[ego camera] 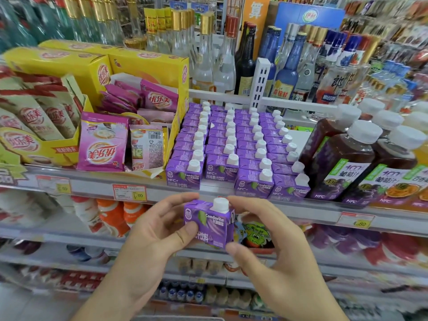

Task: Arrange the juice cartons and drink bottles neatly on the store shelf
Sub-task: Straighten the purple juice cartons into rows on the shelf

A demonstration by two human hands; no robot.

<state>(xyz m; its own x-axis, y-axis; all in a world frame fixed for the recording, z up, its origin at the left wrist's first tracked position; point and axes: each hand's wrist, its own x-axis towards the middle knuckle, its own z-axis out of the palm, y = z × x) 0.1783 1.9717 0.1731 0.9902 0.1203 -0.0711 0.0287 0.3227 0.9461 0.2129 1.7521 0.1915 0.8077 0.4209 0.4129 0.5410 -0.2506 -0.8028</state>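
So, lower middle of the frame: a small purple juice carton point(209, 222) held out in front of the shelf edge, between both hands. It's a squat little box with a white screw cap on top, a green leaf graphic and white lettering on the front, and it sits slightly tilted. The left hand point(152, 230) grips it from the left side, thumb pressed on the lower front face and the fingers curled round behind the top left corner. The right hand point(261, 237) pinches the right side, thumb at the bottom right corner, index finger arched over toward the cap, and the other fingers loosely curled behind. Neither hand's fingers are spread wide, they're just cupped round the box.

Just above that, the shelf rail point(97, 188) carries yellow price tags point(129, 193). On the shelf in the middle of the frame are the rows of purple cartons point(231, 144), four columns running back, all caps up. The second column's front carton sits further back than its neighbours, so there's a gap at the front there.

Right of them stand dark grape juice bottles point(342, 163) with white caps, touching the rightmost carton column. Left of the cartons are pink milk tea sachets point(103, 142) in yellow display boxes point(148, 63).

Further back, upper part of the frame, clear and blue glass liquor bottles point(287, 66), fairly blurry.
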